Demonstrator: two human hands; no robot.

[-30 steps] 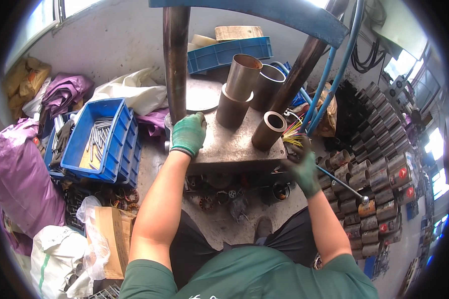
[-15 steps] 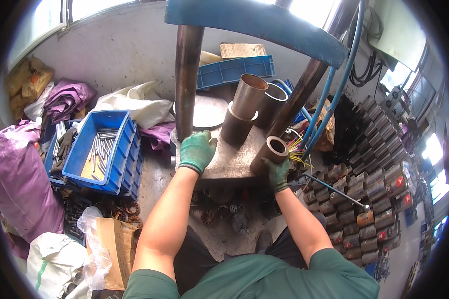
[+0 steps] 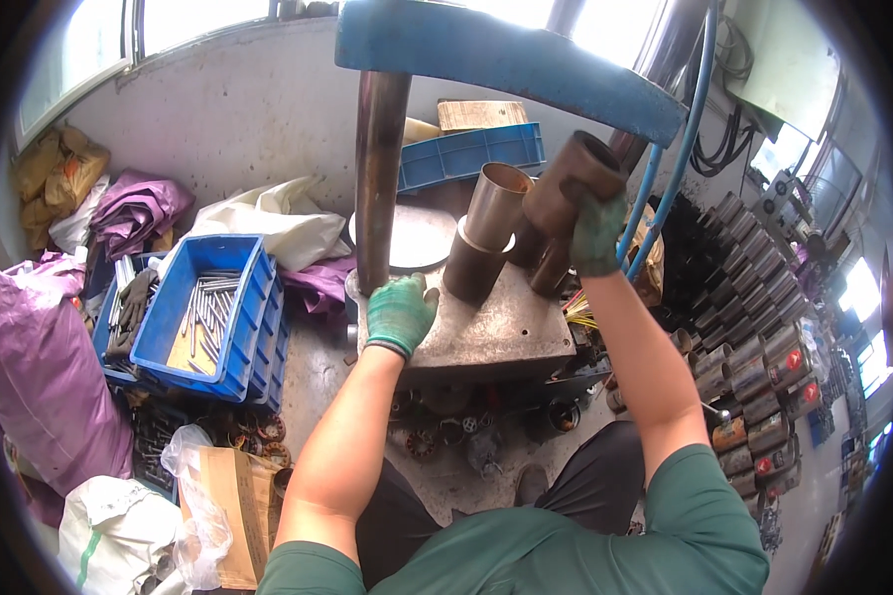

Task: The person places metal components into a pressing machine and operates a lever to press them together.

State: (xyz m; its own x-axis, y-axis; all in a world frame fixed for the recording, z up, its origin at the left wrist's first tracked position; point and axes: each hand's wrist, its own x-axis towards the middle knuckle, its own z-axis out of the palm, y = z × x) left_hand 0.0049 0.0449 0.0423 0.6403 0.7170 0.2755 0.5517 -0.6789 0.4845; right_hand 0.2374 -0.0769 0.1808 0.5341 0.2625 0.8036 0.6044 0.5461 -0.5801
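Note:
My right hand (image 3: 598,230), in a green glove, grips a dark thick-walled metal sleeve (image 3: 566,188). The sleeve is tilted and held up above the right side of a steel press table (image 3: 486,342). My left hand (image 3: 403,315), also gloved in green, is on the table's left part, near the foot of a steel column (image 3: 379,178); its fingertips are hidden. Between the hands, a shiny steel tube (image 3: 496,210) stands in a light ring (image 3: 484,239) atop a darker cylinder (image 3: 474,273). A round pale plate (image 3: 417,238) lies behind my left hand.
A blue crossbeam (image 3: 506,55) spans overhead, with blue hoses (image 3: 673,188) at right. Stacked metal tubes (image 3: 754,397) fill the right side. At left are a blue crate (image 3: 243,322) of metal rods and a purple sack (image 3: 50,377). A blue tray (image 3: 471,157) sits behind the table.
My right hand has lifted the dark sleeve from the table's front right corner, up and away from me. My left hand stays in about the same place on the table.

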